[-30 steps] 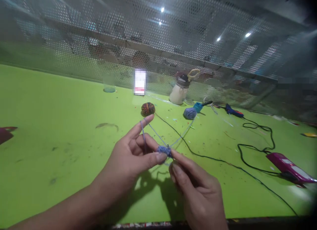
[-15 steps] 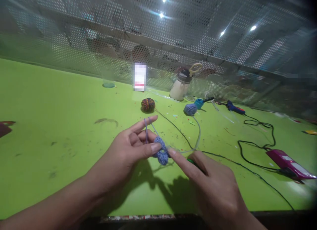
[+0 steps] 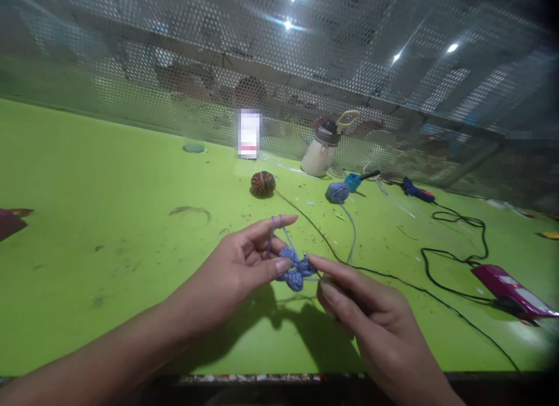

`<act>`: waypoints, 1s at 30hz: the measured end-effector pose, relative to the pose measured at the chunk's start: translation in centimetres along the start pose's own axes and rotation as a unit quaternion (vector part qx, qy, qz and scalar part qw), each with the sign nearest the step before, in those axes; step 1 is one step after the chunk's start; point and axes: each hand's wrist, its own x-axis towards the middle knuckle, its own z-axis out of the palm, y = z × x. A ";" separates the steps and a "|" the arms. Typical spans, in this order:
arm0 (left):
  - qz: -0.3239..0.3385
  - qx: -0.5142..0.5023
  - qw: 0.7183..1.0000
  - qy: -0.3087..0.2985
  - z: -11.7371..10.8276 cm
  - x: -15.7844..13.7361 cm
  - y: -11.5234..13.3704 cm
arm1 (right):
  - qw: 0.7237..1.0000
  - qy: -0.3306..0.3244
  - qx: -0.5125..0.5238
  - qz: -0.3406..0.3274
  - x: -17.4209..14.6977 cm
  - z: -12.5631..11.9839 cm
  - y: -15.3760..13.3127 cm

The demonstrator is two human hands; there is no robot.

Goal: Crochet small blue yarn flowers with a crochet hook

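Note:
My left hand (image 3: 242, 263) pinches a small blue-purple crocheted piece (image 3: 294, 280) with rounded petals between thumb and fingers. Its index finger stretches out, with a strand of blue yarn (image 3: 286, 234) looped over it. At the piece's right side, my right hand (image 3: 375, 307) is closed round a thin crochet hook (image 3: 305, 256), whose metal tip shows by the index fingertip; the handle is hidden in the palm. Beyond the hands lies a blue yarn ball (image 3: 338, 191), its strand trailing toward them. Left of it sits a multicoloured yarn ball (image 3: 262, 184) with a dark strand.
On the green table (image 3: 109, 219) stand a bottle (image 3: 317, 155), a lit phone (image 3: 249, 133) and a small blue pot (image 3: 351, 182). To the right lie a blue glue gun (image 3: 417, 190), a black cable and a magenta device (image 3: 510, 289). Perforated metal mesh (image 3: 144, 85) borders the back.
Both hands and the crocheted piece have shifted slightly right. The right hand has turned, so its thumb now shows and the hook's tip stands out above the piece; the green handle has gone from sight.

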 end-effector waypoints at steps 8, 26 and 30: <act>0.004 0.009 1.000 0.010 0.3 0.1 0.6 | 0.999 -0.016 0.032 0.035 0.3 0.0 -0.5; 0.005 0.047 0.999 -0.005 0.4 0.1 0.7 | 0.964 -0.066 0.204 0.158 0.7 -0.3 0.0; 0.012 0.058 0.998 0.000 0.3 0.0 0.7 | 0.981 -0.064 0.136 0.124 0.9 -0.5 -0.2</act>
